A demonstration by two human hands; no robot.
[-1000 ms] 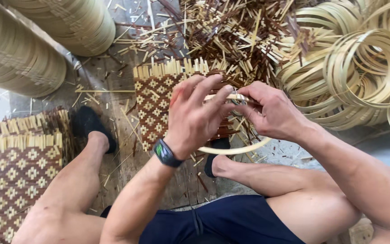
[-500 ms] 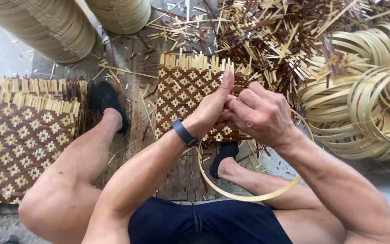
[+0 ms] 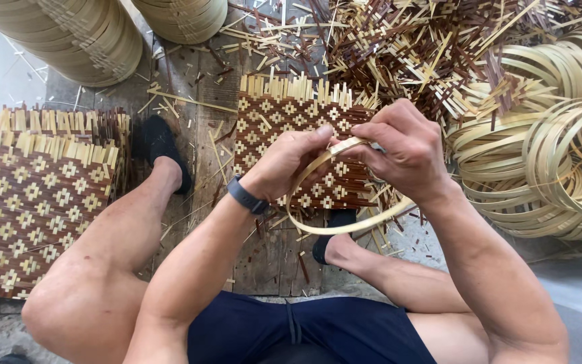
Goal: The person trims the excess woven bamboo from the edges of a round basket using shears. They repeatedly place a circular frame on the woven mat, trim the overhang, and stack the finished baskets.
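- A thin pale bamboo strip [image 3: 345,226] is bent into a hoop; its two ends are brought together and overlapped at the top, above the woven mat [image 3: 291,128].
- The left hand [image 3: 289,162] is closed on the hoop's upper left end, thumb and forefinger pinching it.
- The right hand [image 3: 399,152] is clenched over the upper right end, fingers curled; what lies under them at the join cannot be told.
- Progress, as judged: the hoop is formed and held closed, but no binding is seen at the overlap, so the join appears unfinished. The hoop is not yet set on any mat.
- The hoop's lower arc hangs free below the mat's near edge, above the right foot [image 3: 331,243].
- A second mat pile [image 3: 35,195] lies left of the woven mat, beyond the left leg.
- Finished hoops [image 3: 547,162] are heaped right of the mat, close to the right forearm; room on that side is judged tight.
- Offcuts [image 3: 426,47] are strewn behind and right of the mat.
- Stacked rims [image 3: 95,37] stand behind and left of the mat.
- Bare boards [image 3: 210,155] show just left of the mat.
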